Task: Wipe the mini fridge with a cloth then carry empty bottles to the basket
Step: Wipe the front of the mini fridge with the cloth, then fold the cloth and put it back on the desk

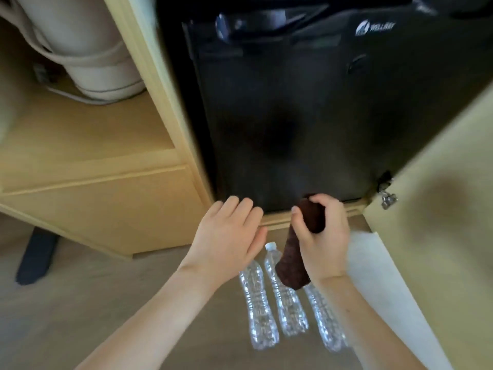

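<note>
Fridge (293, 116): black, set in a pale cabinet (112, 198). Its top is cut off by the frame and its front is dim and smeared by motion. White logo (374, 28) at its upper right, lettering too blurred to read.

Right grip (325, 236) is clenched round a brown cloth (293, 263) at the fridge's bottom edge; contact with the fridge unclear. The cloth's tail hangs down and hides the top of the right bottle.

Left grip (226, 236) is released, fingers straight, just left of the cloth by the cabinet's base ledge.

Three clear bottles (286, 297) lie side by side on the floor (106, 303), near, under the hands. Only the middle one's white cap (270, 246) shows.

A pale appliance (80, 49) sits on the left shelf, its upper part cut off.
</note>
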Motion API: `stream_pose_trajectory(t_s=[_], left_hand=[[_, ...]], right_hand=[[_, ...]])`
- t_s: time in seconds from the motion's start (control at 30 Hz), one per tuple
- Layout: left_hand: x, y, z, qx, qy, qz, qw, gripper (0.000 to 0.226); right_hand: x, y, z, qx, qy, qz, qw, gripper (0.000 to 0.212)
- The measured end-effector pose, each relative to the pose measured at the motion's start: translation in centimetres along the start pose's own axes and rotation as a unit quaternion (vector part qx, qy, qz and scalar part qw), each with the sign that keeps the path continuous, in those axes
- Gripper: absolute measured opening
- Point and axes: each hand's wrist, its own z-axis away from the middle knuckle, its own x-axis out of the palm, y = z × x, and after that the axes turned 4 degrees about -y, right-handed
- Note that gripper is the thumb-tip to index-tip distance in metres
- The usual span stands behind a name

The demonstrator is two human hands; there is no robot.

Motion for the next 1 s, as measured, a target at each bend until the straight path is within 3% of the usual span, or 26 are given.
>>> stream_pose_trajectory(t_s=[0.13, 0.23, 0.33, 0.5, 0.77, 0.87, 1.0], left_hand=[[-9.8, 1.9, 2.7, -0.065, -0.056, 0.034, 0.996, 0.036], [-21.1, 4.0, 2.9, -0.103, -0.093, 0.083, 0.987, 0.039], [-34.0, 6.2, 3.3, -0.128, -0.178, 0.123, 0.968, 0.043], [-52.6, 7.6, 3.1, -0.14, -0.186, 0.148, 0.961, 0.045], [-71.0, 4.9, 3.0, -0.116, -0.038, 0.092, 0.988, 0.039], [-73.3, 4.1, 3.2, -0.109, 0.011, 0.073, 0.991, 0.036], [-73.0, 4.6, 5.1, -0.12, 0.0, 0.07, 0.99, 0.035]], right_hand=[[-6.8, -9.1, 0.5, -0.03, -0.092, 0.05, 0.994, 0.028], [-13.9, -18.8, 0.0, -0.057, -0.143, 0.081, 0.985, 0.029], [-21.3, -29.1, -0.1, -0.054, -0.196, 0.112, 0.973, 0.034], [-31.9, -44.5, -1.8, -0.016, -0.238, 0.076, 0.968, 0.031], [-41.1, -60.1, -5.9, -0.035, -0.193, 0.02, 0.98, 0.033], [-42.0, -62.5, -6.0, -0.063, -0.179, 0.016, 0.982, 0.035], [-42.6, -63.2, -4.7, -0.084, -0.17, 0.003, 0.982, 0.037]])
